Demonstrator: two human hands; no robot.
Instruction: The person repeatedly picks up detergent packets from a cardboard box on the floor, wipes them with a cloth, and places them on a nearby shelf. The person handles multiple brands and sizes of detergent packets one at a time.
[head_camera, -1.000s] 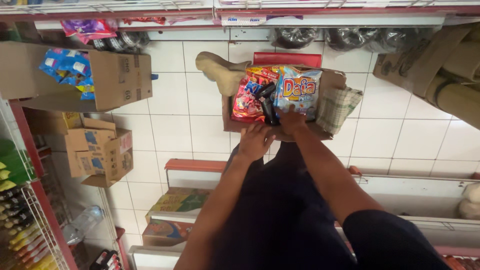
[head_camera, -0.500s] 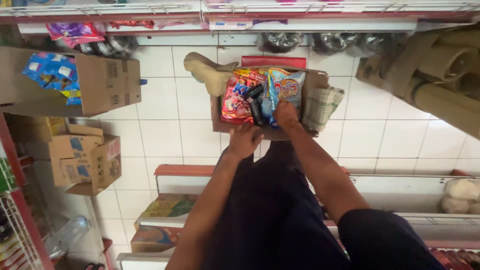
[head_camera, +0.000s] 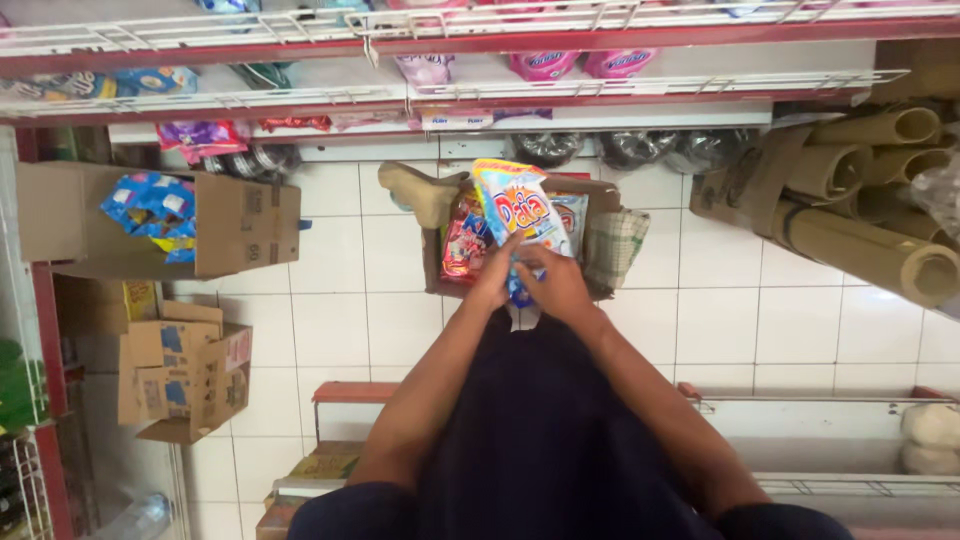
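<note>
- The person's dark-clothed body filled the near bottom of the view, both bare forearms reaching away over the white tiled floor (head_camera: 400, 300).
- The left hand (head_camera: 497, 280) had its fingers pressed together around the lower left edge of a detergent pouch (head_camera: 520, 215).
- The right hand (head_camera: 556, 285) lay just beside it, fingers curled and pinching the pouch's bottom edge; the two hands touched.
- The pouch, blue, white and orange, stood upright and slightly tilted, raised just above the open cardboard box (head_camera: 432, 270) on the floor.
- Inside that box lay a red packet (head_camera: 466, 240) at the left and a checked cloth (head_camera: 612, 245) hanging over the right edge.
- A tan flap or wrapped bundle (head_camera: 420, 190) stuck out at the box's far left corner.
- To the left, well apart, a larger carton (head_camera: 245, 225) held blue packets (head_camera: 155, 210); nearer, a smaller carton (head_camera: 180, 375) stood open.
- At the right, brown paper rolls (head_camera: 880, 200) lay stacked.
- Farthest off, red-edged shelves (head_camera: 600, 40) with wire rails carried pink packets (head_camera: 550, 65).
</note>
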